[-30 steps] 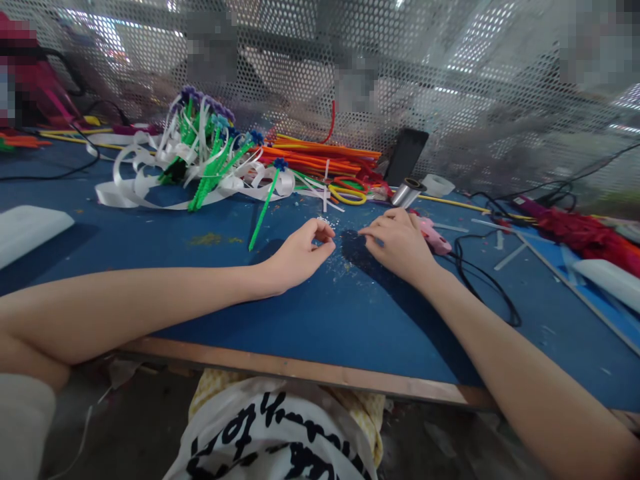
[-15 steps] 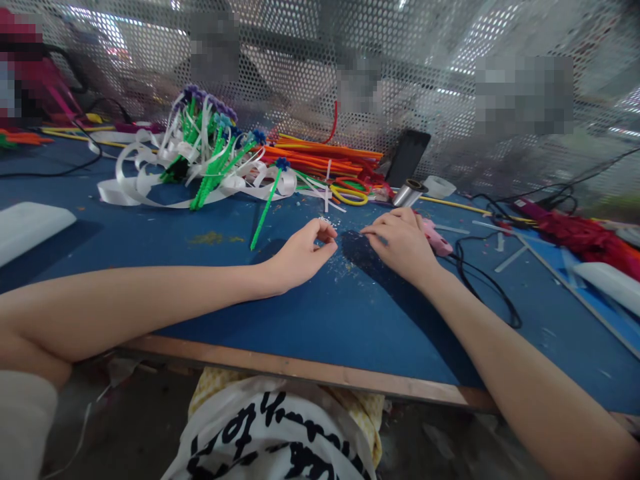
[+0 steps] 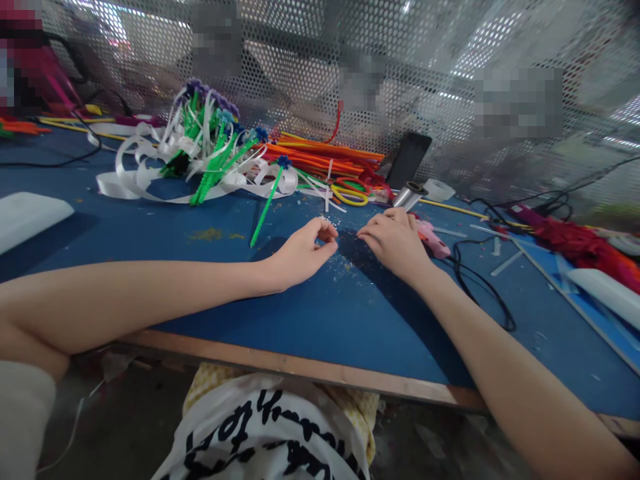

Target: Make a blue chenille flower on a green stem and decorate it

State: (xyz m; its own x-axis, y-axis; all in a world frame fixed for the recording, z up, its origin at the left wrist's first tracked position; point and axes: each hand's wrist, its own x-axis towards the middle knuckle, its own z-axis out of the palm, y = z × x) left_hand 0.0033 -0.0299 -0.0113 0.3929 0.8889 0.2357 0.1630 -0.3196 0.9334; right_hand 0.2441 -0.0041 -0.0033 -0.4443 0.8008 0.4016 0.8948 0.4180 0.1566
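My left hand point(image 3: 305, 252) rests low over the blue table, its fingers curled toward the thumb in a loose pinch. Whatever lies between those fingertips, if anything, is too small to make out. A short gap to the right, my right hand point(image 3: 397, 243) has thumb and fingers drawn together, and I cannot see what they hold. White crumbs and scraps point(image 3: 345, 267) are scattered between the hands. To the left of my left hand lies a green pipe-cleaner stem with a dark blue flower point(image 3: 267, 203). Just beyond my right hand is a pink glue gun point(image 3: 434, 240), partly covered.
Behind are pipe-cleaner flowers point(image 3: 213, 160) with white ribbon point(image 3: 133, 190), orange pipe cleaners point(image 3: 325, 157), yellow scissor handles point(image 3: 350, 195), a silver roll point(image 3: 409, 195) and a phone point(image 3: 409, 160). A black cord point(image 3: 480, 293) loops at right. A perforated metal panel point(image 3: 300, 60) closes the back.
The right hand's thumb and fingers have come closer together. The left hand has hardly moved. The whole view has shifted slightly.
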